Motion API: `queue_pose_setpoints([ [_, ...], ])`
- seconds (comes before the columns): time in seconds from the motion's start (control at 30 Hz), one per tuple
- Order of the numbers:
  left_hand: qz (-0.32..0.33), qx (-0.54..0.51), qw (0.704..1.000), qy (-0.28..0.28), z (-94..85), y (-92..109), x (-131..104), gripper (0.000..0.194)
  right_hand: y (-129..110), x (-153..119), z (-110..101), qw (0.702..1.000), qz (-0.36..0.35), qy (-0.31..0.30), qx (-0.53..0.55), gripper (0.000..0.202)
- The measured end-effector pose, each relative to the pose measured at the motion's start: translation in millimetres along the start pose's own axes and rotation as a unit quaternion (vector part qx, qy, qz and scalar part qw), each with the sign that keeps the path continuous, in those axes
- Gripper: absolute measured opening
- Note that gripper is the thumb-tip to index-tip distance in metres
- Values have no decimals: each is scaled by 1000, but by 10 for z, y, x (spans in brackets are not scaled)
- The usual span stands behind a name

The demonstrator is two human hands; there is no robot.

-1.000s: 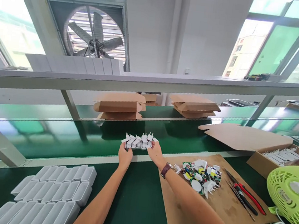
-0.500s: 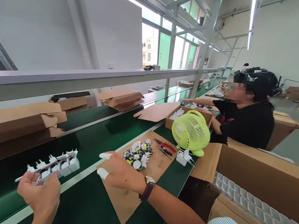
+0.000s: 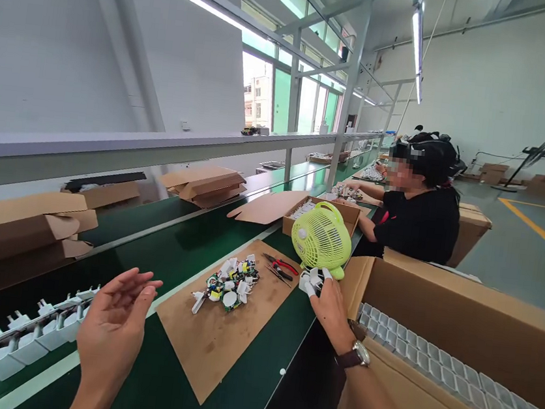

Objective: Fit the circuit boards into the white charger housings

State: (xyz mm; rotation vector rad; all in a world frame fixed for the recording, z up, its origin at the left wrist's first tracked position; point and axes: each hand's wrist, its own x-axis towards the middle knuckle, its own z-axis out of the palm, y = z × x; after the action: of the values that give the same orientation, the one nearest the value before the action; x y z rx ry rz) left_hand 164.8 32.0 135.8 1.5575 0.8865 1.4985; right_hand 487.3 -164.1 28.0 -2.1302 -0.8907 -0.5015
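My left hand (image 3: 114,324) is raised over the green bench, palm up, fingers apart, holding nothing. Beside it a row of white plug housings (image 3: 36,335) with pins upward lies on the bench, its right end partly behind the hand. My right hand (image 3: 332,306), white covers on thumb and a finger, has its fingers around a white plug housing (image 3: 310,280) by the bench edge, at the foot of the green fan (image 3: 322,238). Between the hands, small circuit boards and white plug parts (image 3: 231,285) lie heaped on a brown cardboard sheet (image 3: 206,354).
Red-handled pliers (image 3: 287,267) and tweezers (image 3: 277,275) lie on the sheet. At right stands an open carton (image 3: 439,296) with rows of white housings. A co-worker in black (image 3: 419,214) sits beyond the fan. Folded cardboard (image 3: 18,228) lies at left.
My left hand has let go of the row of plug housings, which now lies on the bench. My right hand has moved right from the circuit boards to the white plug housing by the fan.
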Motion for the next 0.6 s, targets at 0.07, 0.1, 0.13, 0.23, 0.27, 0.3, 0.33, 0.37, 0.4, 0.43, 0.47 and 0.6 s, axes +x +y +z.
queue_pose_setpoints([
  [0.07,-21,26,998,-44,-32,22,-68,55,-20,42,10,1000,16,-11,4,4],
  [0.1,-35,38,996,-72,-71,8,-90,57,-50,55,2,1000,23,-15,9,7],
  [0.13,-49,48,992,-104,-120,-22,-107,58,-93,60,-13,999,27,-16,15,8],
  [0.23,-82,77,969,-218,-266,-181,-164,61,-345,9,-67,999,22,-18,41,6],
  [0.27,-82,90,960,-254,-295,-242,-204,61,-479,-30,-72,998,15,-22,60,5],
  [0.3,-74,103,951,-284,-308,-300,-261,61,-638,-80,-64,995,7,-33,97,8],
  [0.33,-59,115,944,-305,-308,-353,-336,64,-819,-140,-41,987,1,-49,151,14],
  [0.37,-40,126,939,-317,-298,-401,-425,69,-1015,-211,-7,970,-3,-74,234,19],
  [0.4,-18,134,937,-321,-283,-445,-523,76,-1214,-294,36,942,-7,-105,320,23],
  [0.43,1,142,937,-320,-270,-485,-621,83,-1408,-387,81,906,-14,-140,398,26],
  [0.47,16,149,939,-310,-266,-525,-709,85,-1586,-486,124,870,-26,-175,460,27],
  [0.6,84,187,955,-215,-423,-658,-902,57,-2031,-850,243,805,-144,-258,515,28],
])
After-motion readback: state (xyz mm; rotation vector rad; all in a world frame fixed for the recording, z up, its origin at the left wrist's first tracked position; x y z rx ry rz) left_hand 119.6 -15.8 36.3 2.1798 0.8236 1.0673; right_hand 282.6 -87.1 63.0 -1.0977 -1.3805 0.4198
